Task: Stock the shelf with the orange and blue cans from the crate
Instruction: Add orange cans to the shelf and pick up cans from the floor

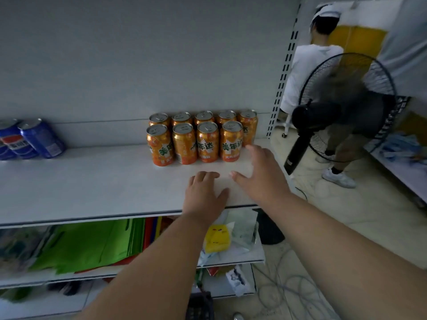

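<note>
The blue cans (30, 138) are cut by the left edge, and the fan (344, 107) hides a person's (309, 65) midriff.

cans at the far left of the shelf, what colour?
Blue cans with a red-and-white logo band; head view, at the left edge.

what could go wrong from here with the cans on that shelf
1. The right hand is open close beside the orange cans; a careless sweep could knock the front row over.
2. The blue cans at the far left look tilted in this wide view and may roll or topple if the shelf is bumped.
3. The standing fan and floor cables sit near the shelf end, a possible trip hazard.
</note>
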A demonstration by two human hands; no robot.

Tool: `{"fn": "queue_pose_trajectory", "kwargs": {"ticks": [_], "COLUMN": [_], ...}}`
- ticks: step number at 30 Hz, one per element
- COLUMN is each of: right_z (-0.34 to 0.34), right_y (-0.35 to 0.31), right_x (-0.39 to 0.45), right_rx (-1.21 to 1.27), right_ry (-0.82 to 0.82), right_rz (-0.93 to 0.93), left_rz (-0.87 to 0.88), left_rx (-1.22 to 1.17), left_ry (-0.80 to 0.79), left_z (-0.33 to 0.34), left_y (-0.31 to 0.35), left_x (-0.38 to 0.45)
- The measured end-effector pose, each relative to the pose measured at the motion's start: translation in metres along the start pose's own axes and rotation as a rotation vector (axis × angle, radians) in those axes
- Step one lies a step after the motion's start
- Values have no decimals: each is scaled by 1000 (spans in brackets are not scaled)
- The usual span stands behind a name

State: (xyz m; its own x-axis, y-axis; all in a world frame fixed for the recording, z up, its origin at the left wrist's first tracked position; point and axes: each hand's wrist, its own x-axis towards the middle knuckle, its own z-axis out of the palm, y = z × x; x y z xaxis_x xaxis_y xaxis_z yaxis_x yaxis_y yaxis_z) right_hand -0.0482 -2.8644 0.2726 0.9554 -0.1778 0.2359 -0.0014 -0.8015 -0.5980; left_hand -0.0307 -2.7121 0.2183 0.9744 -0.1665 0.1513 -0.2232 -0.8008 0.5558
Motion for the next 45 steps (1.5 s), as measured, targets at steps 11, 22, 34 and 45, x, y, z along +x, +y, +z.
{"fn": "queue_pose_trajectory", "kwargs": {"ticks": [11, 22, 34, 45], "right_z": [-44, 36, 259, 437], "right_y": [1, 141, 351, 499], "right_x": [-162, -264, -423, -527], "right_rx": [15, 75, -10, -58], "right_ry": [87, -5, -44, -88], "right_rz": [-231, -10, 388, 534], "left_rz": [117, -14, -9, 129], "left_rx": [115, 129, 140, 249], "left_ry": [6, -404, -709, -665], "left_z": [-19, 141, 426, 656], "left_y": [18, -21, -173, -266], "left_x": [-167, -259, -332, -342]}}
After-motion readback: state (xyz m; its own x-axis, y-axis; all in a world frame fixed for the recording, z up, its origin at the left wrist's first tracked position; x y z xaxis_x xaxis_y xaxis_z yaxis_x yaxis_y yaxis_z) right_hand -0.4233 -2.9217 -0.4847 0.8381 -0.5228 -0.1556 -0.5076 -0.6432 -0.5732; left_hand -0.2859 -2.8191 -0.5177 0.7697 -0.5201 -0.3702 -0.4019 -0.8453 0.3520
